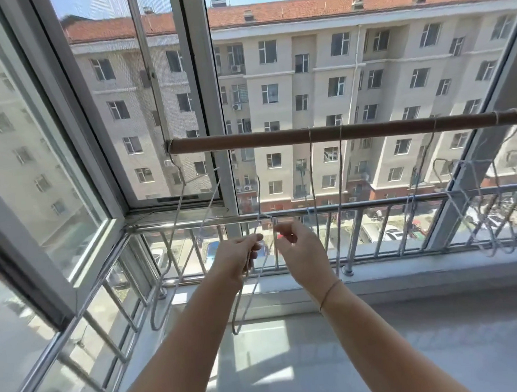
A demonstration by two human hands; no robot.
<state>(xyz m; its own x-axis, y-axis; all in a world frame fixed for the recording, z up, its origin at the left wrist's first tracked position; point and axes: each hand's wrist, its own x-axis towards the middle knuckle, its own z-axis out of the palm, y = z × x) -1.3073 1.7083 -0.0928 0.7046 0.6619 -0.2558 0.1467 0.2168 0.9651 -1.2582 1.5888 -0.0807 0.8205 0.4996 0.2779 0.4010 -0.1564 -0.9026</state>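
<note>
A thin white wire hanger [244,295] hangs in front of the metal railing [372,211] below a brown wooden pole [248,140]. My left hand [235,258] grips the hanger's upper part, with its long loop dangling beneath. My right hand [299,249] pinches the hanger's twisted neck near the railing's top bar. A thin bracelet sits on my right wrist. The hook end of the hanger rises to about the railing top between both hands.
More wire hangers [174,218] hang from the pole at left, middle and right [473,202]. A white window sill [405,275] runs under the railing. Window frames [204,108] stand behind; an apartment block lies outside.
</note>
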